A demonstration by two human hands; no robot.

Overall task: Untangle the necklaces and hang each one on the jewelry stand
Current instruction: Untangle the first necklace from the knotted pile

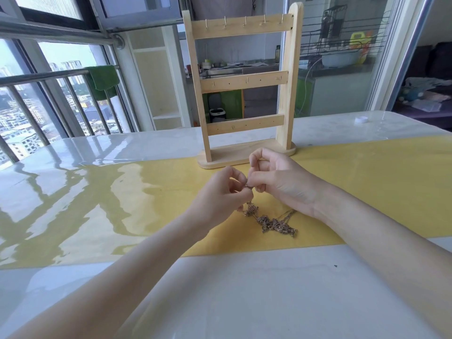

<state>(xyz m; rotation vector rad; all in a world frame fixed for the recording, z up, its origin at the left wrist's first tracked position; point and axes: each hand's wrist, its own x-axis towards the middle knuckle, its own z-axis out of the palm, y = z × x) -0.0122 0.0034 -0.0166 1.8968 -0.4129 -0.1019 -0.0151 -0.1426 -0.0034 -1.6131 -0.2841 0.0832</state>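
A tangled bunch of metal necklaces (271, 222) lies on the yellow runner, one end lifted off the table. My left hand (220, 192) and my right hand (276, 177) meet above it, fingertips pinching the raised end of the chain between them. Just behind the hands stands a wooden jewelry stand (244, 79) with three crossbars and small hooks; nothing hangs on any hook that I can see.
The glossy white table (220, 289) has a yellow runner (367, 187) across its middle. A small white cap (361, 119) sits at the far right. A railing and windows are behind on the left.
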